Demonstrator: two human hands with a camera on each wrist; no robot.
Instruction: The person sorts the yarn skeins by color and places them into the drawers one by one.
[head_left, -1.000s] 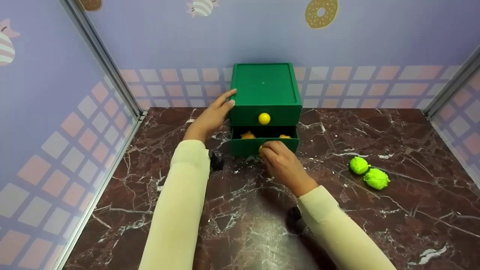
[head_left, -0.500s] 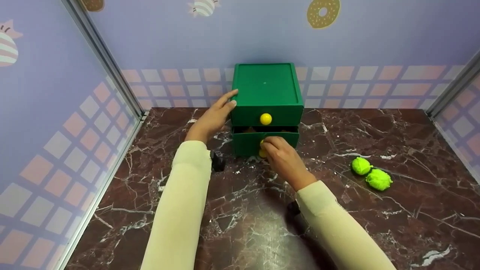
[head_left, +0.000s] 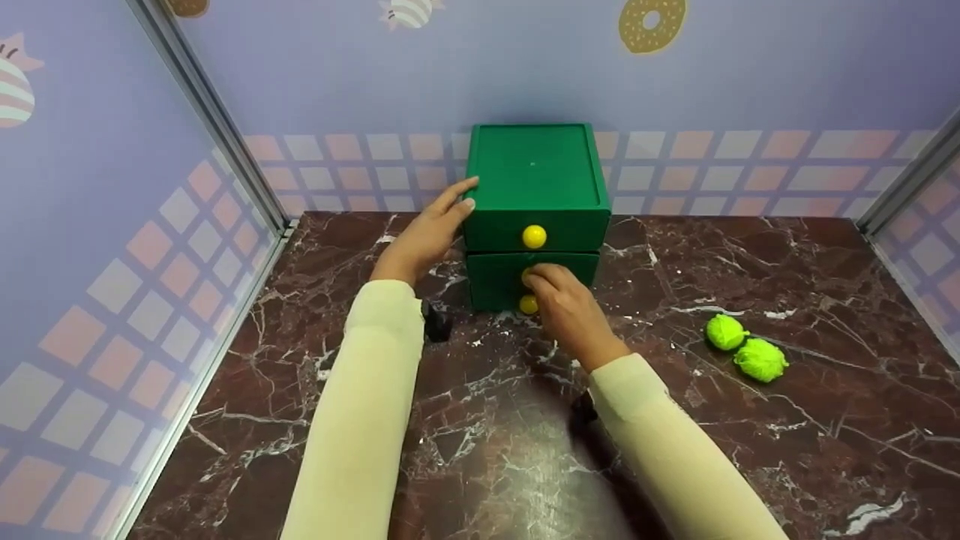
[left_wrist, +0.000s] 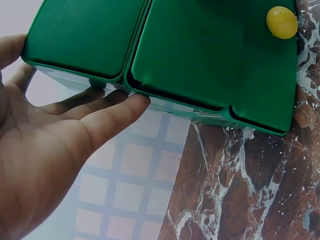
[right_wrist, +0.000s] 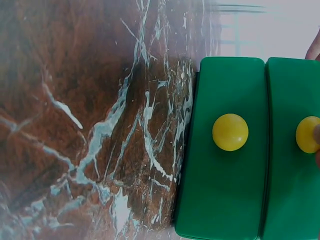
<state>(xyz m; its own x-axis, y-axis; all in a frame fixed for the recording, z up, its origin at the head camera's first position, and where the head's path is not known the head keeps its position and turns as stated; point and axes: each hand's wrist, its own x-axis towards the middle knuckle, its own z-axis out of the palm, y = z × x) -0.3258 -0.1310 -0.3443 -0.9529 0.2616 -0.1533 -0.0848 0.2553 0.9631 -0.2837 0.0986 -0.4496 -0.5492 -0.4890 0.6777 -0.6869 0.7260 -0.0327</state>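
Note:
A green drawer unit [head_left: 536,166] with round yellow knobs stands against the back wall. My left hand [head_left: 424,238] rests against its left side, thumb and forefinger at the top edge; in the left wrist view the fingers reach fairly straight along the side. My right hand [head_left: 574,311] holds the yellow knob [right_wrist: 306,135] of the middle drawer [right_wrist: 290,200] with its fingertips. That drawer front sits flush, so the inside is hidden. Below it is the bottom drawer's knob [right_wrist: 230,132]; above it, the top drawer's knob [head_left: 534,237].
Two lime-green yarn balls [head_left: 760,360] lie together on the dark red marbled table [head_left: 480,450], to the right. Patterned walls [head_left: 360,75] close off the back and both sides.
The middle drawer has slid in from partly open to closed, pushed back by my right hand at its knob. Orange fluffy pieces inside went out of sight. My left hand stayed against the unit.

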